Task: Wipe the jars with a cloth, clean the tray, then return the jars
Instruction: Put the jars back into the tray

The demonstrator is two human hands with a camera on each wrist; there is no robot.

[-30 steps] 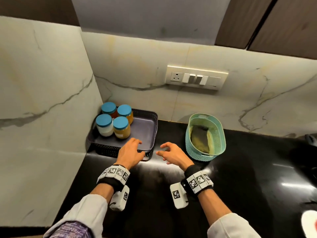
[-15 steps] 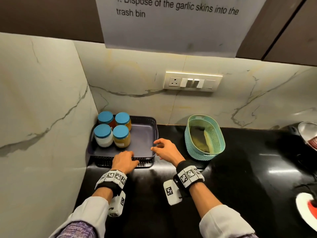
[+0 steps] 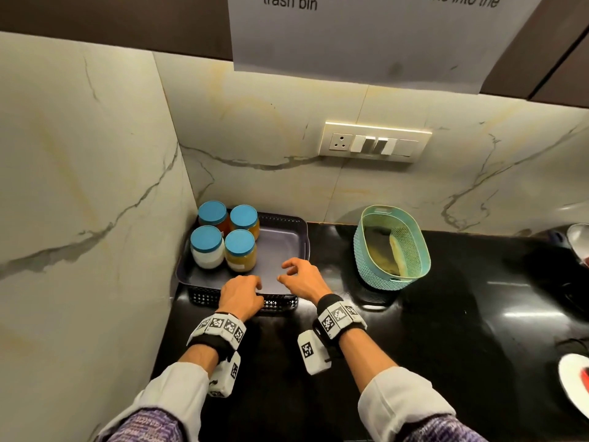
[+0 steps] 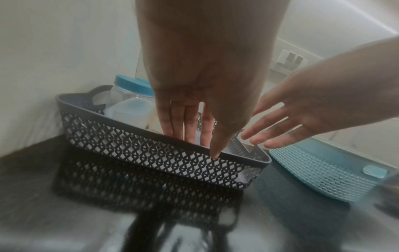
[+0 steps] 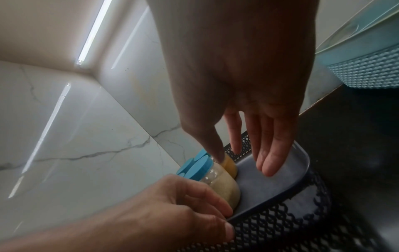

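spanning the scene, the glossy black stone counter (image 3: 446, 330) meets veined pale marble walls (image 3: 79, 154) at a corner. tucked into that corner sits the dark grey plastic tray with perforated lattice sides (image 3: 287, 247). just to its right, apart from it, stands the teal oval woven-pattern plastic basket (image 3: 376, 275), with a yellowish cloth (image 3: 396, 250) lying inside. four clear round jars with blue lids (image 3: 239, 247) cluster at the tray's back left, touching one another; one holds white contents, the others amber or yellow. the left hand (image 3: 240, 293) grips the tray's near rim, fingers inside, thumb on the outer lattice. the right hand (image 3: 302, 277) hovers above the tray's right half, fingers loosely spread and slightly bent, holding nothing.
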